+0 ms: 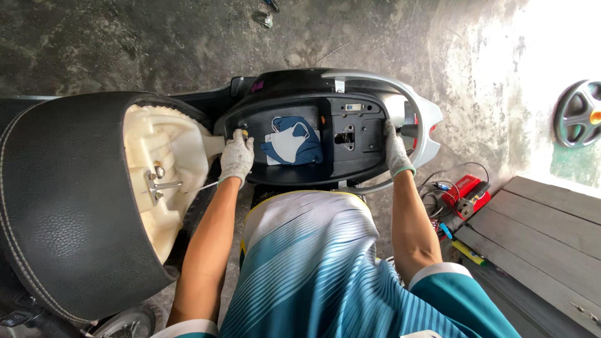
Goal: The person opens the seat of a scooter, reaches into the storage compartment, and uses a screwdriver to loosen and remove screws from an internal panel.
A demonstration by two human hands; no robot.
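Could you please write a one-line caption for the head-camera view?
Gloved left hand and right hand grip opposite ends of a scooter's open underseat compartment, seat flipped up.

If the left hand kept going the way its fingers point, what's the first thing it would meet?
The left hand already touches the rim of the under-seat compartment. Straight on, it would probably meet the blue and white cloth in the tub, though depth is unclear.
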